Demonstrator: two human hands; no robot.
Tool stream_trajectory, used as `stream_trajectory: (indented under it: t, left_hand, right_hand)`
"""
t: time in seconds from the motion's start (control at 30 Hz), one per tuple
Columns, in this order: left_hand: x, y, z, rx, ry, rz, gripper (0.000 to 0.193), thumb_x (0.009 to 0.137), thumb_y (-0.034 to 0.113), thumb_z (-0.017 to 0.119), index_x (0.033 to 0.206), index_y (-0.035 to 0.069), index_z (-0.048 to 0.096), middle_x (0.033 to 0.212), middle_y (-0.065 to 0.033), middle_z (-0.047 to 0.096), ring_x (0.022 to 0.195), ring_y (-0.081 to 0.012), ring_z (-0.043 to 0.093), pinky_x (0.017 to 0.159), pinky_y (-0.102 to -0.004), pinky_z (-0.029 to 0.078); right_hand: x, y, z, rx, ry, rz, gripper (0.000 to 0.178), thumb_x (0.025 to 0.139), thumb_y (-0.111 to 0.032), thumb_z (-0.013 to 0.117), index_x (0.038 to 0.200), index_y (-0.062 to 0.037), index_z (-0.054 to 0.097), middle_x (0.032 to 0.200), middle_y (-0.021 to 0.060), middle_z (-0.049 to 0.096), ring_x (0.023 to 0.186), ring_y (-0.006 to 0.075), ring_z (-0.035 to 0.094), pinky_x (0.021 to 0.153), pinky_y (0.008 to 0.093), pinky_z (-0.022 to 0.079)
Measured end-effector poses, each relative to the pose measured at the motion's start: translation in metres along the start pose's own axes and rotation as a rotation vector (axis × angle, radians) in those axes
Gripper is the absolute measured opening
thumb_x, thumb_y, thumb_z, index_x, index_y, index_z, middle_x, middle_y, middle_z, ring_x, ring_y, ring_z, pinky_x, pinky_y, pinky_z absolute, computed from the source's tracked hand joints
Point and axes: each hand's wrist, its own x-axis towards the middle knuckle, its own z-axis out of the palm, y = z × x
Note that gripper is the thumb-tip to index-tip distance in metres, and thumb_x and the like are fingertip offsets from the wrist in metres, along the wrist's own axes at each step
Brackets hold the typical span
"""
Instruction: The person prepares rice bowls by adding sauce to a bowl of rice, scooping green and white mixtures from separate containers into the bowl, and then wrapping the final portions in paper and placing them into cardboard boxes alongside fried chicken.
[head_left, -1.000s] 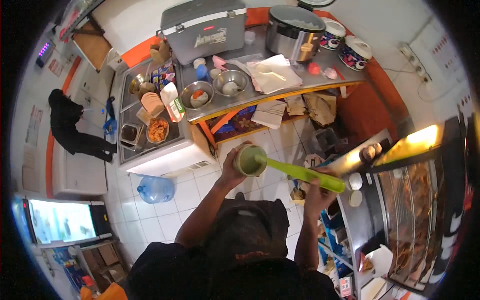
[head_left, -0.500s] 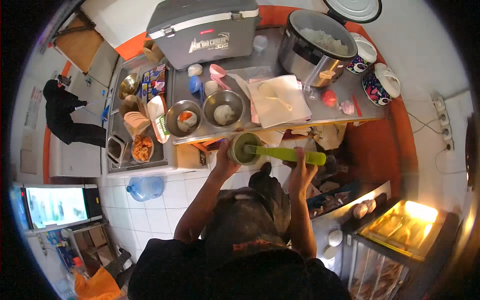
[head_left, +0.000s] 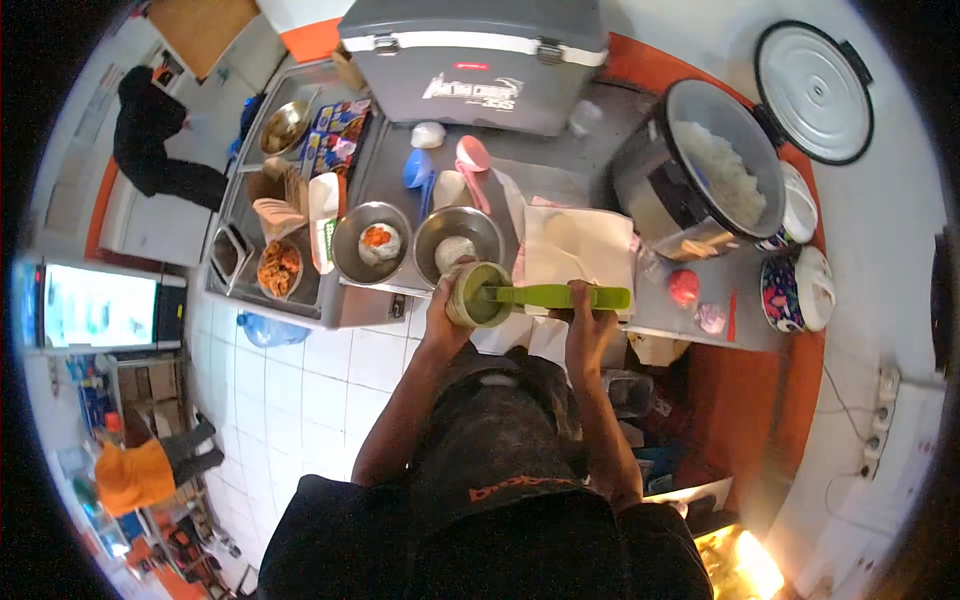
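My left hand (head_left: pixel 447 318) is wrapped round a small round container (head_left: pixel 462 303) with green stuff inside. My right hand (head_left: pixel 588 335) grips the handle of a green utensil (head_left: pixel 545 296); its head is down in the container and hidden. Both hands are at the near edge of the counter, with the container overlapping the front of a steel bowl (head_left: pixel 490 222) that holds a white lump. Left of it stands another steel bowl (head_left: pixel 345 250), its white lump (head_left: pixel 375 254) topped with something orange. Sheets of light brown paper (head_left: pixel 580 240) lie beyond my right hand.
A rice cooker (head_left: pixel 645 185) with its lid (head_left: pixel 815 90) raised stands at the right. A grey cooler (head_left: pixel 475 80) is at the back, with pink (head_left: pixel 473 155) and blue ladles (head_left: pixel 417 170) before it. A bowl of fried food (head_left: pixel 279 270) sits left. Two people are off left.
The view has shifted, and the counter now lies nearer to me. The container has come over the right bowl's near edge. Both hands keep their grips.
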Motion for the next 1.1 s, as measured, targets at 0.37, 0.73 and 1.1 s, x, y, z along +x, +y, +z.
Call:
stream_trajectory:
  t: [0.37, 0.73, 1.1]
  left_hand:
    - [0.005, 0.076, -0.066, -0.017, 0.05, 0.2, 0.061, 0.096, 0.051, 0.039, 0.138, 0.007, 0.038, 0.134, -0.0128, 0.049, 0.126, -0.0266, 0.047, 0.105, -0.0454, 0.039]
    - [-0.035, 0.149, -0.129, 0.066, 0.193, 0.059, 0.072, 0.093, 0.064, 0.034, 0.138, 0.008, 0.04, 0.128, -0.0175, 0.053, 0.109, -0.0337, 0.059, 0.08, -0.0501, 0.056]
    - [-0.018, 0.167, -0.139, -0.086, 0.212, -0.073, 0.077, 0.09, 0.069, 0.032, 0.137, 0.009, 0.041, 0.129, -0.0198, 0.052, 0.11, -0.0378, 0.058, 0.074, -0.0534, 0.057]
  right_hand:
    - [0.033, 0.045, 0.084, 0.243, -0.02, 0.248, 0.028, 0.092, -0.026, 0.064, 0.095, 0.0013, 0.06, 0.084, 0.0079, 0.063, 0.066, 0.0149, 0.063, 0.057, 0.0248, 0.055]
    - [0.051, 0.124, 0.088, 0.013, 0.199, -0.031, 0.034, 0.091, -0.027, 0.065, 0.095, 0.0059, 0.062, 0.087, 0.0105, 0.064, 0.071, 0.017, 0.064, 0.061, 0.0284, 0.057]
    - [0.053, 0.15, 0.072, -0.118, 0.286, 0.021, 0.029, 0.089, -0.02, 0.067, 0.094, 0.0082, 0.065, 0.085, 0.0104, 0.065, 0.069, 0.0162, 0.064, 0.06, 0.0314, 0.056]
